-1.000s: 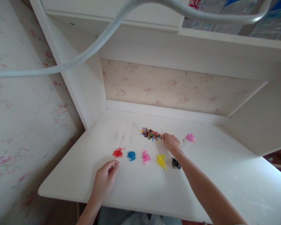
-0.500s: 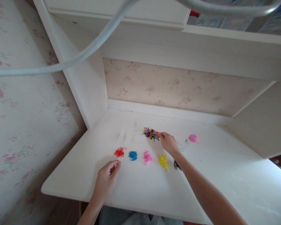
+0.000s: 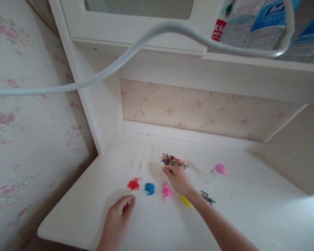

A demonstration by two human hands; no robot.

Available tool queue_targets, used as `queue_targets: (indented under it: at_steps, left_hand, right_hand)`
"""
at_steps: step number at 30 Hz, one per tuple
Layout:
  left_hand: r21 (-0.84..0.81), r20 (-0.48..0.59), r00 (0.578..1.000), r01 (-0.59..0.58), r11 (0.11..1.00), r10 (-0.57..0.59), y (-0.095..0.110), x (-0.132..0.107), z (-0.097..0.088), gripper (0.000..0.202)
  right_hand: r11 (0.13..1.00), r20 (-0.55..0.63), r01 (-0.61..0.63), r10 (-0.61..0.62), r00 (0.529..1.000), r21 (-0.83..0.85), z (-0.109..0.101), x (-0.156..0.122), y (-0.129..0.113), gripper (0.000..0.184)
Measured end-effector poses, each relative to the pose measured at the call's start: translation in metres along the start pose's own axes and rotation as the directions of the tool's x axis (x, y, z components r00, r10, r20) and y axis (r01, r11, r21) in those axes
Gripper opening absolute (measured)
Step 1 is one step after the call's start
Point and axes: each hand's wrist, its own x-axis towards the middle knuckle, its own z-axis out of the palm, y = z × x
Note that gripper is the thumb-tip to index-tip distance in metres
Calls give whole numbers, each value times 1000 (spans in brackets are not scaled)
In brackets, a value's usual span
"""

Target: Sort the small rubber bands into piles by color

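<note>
My right hand (image 3: 178,179) is pinched at the fingertips just in front of a mixed pile of small coloured rubber bands (image 3: 174,160). A thin reddish strand, seemingly one rubber band (image 3: 162,172), shows faintly below the fingertips. My left hand (image 3: 120,213) rests at the near left, thumb and forefinger together, with nothing visible in them. Beyond it lies a heap of red rubber bands (image 3: 133,184). To the right run heaps of blue bands (image 3: 149,189), pink bands (image 3: 166,191), yellow bands (image 3: 186,202) and black bands (image 3: 207,197). My right forearm partly covers the yellow heap.
A clear bottle-like container (image 3: 205,177) with a pink top (image 3: 221,169) lies on the white desk (image 3: 240,216) at right. A pale curved tube (image 3: 94,77) crosses the upper view. Plastic bottles (image 3: 264,26) stand on the shelf above.
My right hand has moved left from the right end of the mixed pile, uncovering the black bands. My left hand keeps its pose. The camera view has tilted upward.
</note>
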Motion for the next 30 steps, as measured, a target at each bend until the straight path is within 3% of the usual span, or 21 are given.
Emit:
queue_targets:
  at_steps: [5, 9, 11, 19, 24, 30]
  left_hand:
    - [4, 0, 999, -34, 999, 34, -3, -1, 0, 33]
    - [10, 7, 997, -73, 997, 73, -5, -2, 0, 31]
    - [22, 14, 997, -79, 997, 79, -5, -2, 0, 31]
    - [85, 41, 996, -84, 993, 81, -2, -6, 0, 31]
    - [171, 20, 991, -133, 976, 131, 0, -9, 4, 27]
    - [243, 150, 960, -268, 932, 237, 42, -3, 31, 27]
  right_hand:
    - [996, -31, 19, -21, 999, -86, 2, -23, -11, 35]
    - [942, -42, 25, -41, 998, -336, 7, -56, -2, 32]
    - [928, -19, 30, -40, 999, -372, 7, -72, 5, 33]
    - [977, -129, -193, 180, 975, -94, -12, -114, 45, 44]
    - [968, -91, -238, 244, 966, 75, 1, -145, 56, 45]
    - [941, -80, -226, 253, 964, 250, 20, -171, 58, 41]
